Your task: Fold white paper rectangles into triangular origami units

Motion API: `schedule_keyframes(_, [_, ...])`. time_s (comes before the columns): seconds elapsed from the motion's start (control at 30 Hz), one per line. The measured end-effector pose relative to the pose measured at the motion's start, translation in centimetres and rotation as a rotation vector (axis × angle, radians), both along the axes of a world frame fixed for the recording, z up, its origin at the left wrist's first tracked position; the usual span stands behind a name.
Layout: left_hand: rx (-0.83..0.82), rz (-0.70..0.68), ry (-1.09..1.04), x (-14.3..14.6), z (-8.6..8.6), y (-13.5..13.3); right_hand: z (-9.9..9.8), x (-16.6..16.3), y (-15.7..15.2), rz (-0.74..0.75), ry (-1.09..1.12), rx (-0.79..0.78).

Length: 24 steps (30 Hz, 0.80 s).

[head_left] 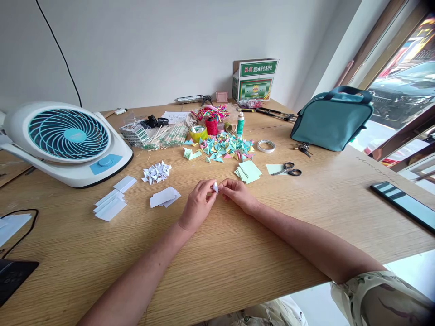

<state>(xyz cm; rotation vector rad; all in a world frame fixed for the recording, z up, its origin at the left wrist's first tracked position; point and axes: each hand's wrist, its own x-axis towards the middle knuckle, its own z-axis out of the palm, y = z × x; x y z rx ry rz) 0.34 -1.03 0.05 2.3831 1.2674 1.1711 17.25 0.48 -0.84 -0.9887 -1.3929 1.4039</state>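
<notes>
Between my two hands, just above the wooden table (217, 253), is a small folded white paper piece (215, 187). My left hand (200, 202) pinches it between thumb and fingers. The fingertips of my right hand (238, 194) are closed at its right edge; whether they grip it too is hard to tell. Left of my hands lie white paper slips (165, 197), with more white slips (110, 204) farther left. Behind them is a pile of folded white paper triangles (157, 172). Beyond my right hand sits a stack of pale green paper (248, 171).
A white fan (98, 118) stands at the left. Coloured folded triangles (227, 147), a glue bottle (240, 124) and a tape roll (266, 146) lie at the back middle. Scissors (288, 169), keys (303, 148), a teal bag (333, 120) and a phone (404, 206) are on the right.
</notes>
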Motion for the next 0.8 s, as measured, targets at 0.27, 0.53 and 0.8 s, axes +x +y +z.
schedule_keyframes(0.27, [0.101,-0.024,0.152,0.2,0.5,-0.4,-0.5,0.1,0.4,0.05,-0.019,-0.022])
schedule_keyframes(0.53, [0.122,-0.076,0.177,0.5,0.6,-0.6,-1.1,0.2,0.7,0.05,-0.082,-0.002])
schedule_keyframes(0.8, [-0.137,-0.106,-0.073,0.2,1.0,-0.2,-0.6,0.0,0.2,0.003,-0.123,0.052])
